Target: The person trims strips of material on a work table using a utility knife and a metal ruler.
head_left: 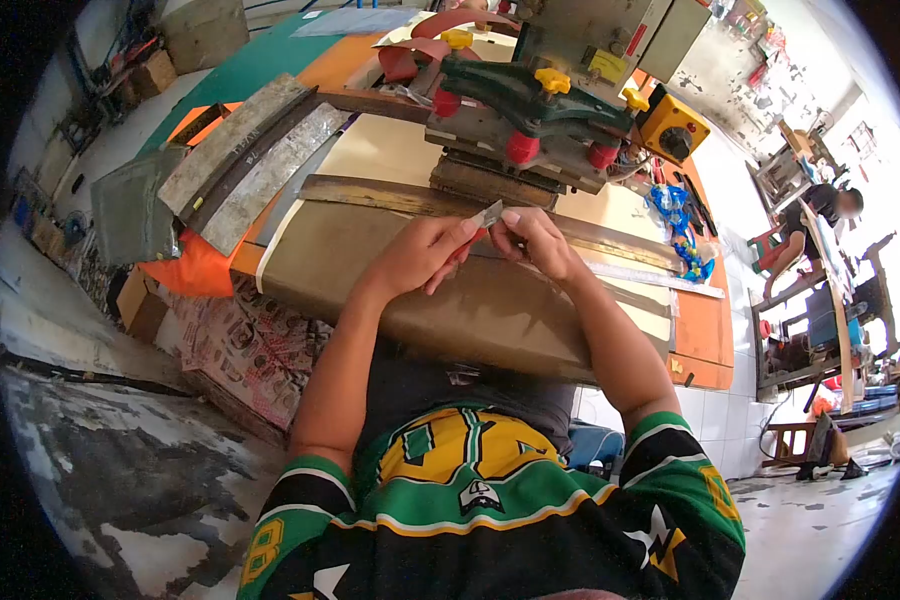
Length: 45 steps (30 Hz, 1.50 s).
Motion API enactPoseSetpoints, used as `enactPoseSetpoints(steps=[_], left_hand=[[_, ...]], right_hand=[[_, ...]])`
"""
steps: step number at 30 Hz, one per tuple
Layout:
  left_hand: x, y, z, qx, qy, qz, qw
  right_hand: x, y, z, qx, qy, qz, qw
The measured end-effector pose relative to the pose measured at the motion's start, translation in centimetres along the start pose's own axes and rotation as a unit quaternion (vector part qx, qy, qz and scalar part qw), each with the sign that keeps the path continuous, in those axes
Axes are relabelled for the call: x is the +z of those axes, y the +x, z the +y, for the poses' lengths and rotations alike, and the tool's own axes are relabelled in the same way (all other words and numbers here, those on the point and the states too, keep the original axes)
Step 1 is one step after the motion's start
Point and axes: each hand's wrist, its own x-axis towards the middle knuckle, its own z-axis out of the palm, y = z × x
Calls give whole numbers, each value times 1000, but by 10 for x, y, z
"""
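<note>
My left hand (425, 252) is closed around a small red-handled tool (482, 232) whose metallic tip points up and to the right. Close to that tip, my right hand (538, 243) has its fingers pinched together; whatever they hold is too small to make out. Both hands are above a brown sheet (420, 290) that hangs over the table's front edge. Behind them a long worn bar (370, 195) lies across the sheet, and a metal ruler (655, 280) shows at the right.
A machine with a green frame (530, 95) stands just behind my hands, with a yellow control box (673, 127) at its right. Metal plates (240, 150) lie at the left, blue plastic (675, 215) at the right. Another person (805, 225) sits far right.
</note>
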Motion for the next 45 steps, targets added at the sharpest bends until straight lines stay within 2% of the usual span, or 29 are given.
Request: enactPoseSetpoints(steps=[3, 6, 12, 28, 30, 31, 34, 39, 45], left_hand=[[2, 0, 4, -36, -19, 7, 999], [1, 4, -1, -30, -9, -2, 1000], [1, 6, -5, -26, -10, 5, 1000], [-3, -3, 1, -50, -24, -4, 998], [-4, -3, -1, -41, -33, -13, 999], [-5, -4, -1, -41, -33, -12, 999], [-6, -5, -1, -65, -36, -29, 997], [-11, -12, -2, -80, -124, -84, 985], [-15, -25, -5, -104, -144, -84, 980]], right_hand=[[0, -2, -4, 33, 17, 11, 999], [-1, -2, -7, 42, 20, 3, 999], [-2, 2, 0, -22, 3, -13, 1000], [9, 3, -7, -29, 16, -15, 999], [11, 1, -10, 29, 21, -6, 999], [9, 2, -7, 29, 20, -7, 999], [7, 3, -1, -25, -9, -46, 999], [26, -4, -7, 2, 103, -25, 994], [42, -11, -19, 5, 132, -20, 991]])
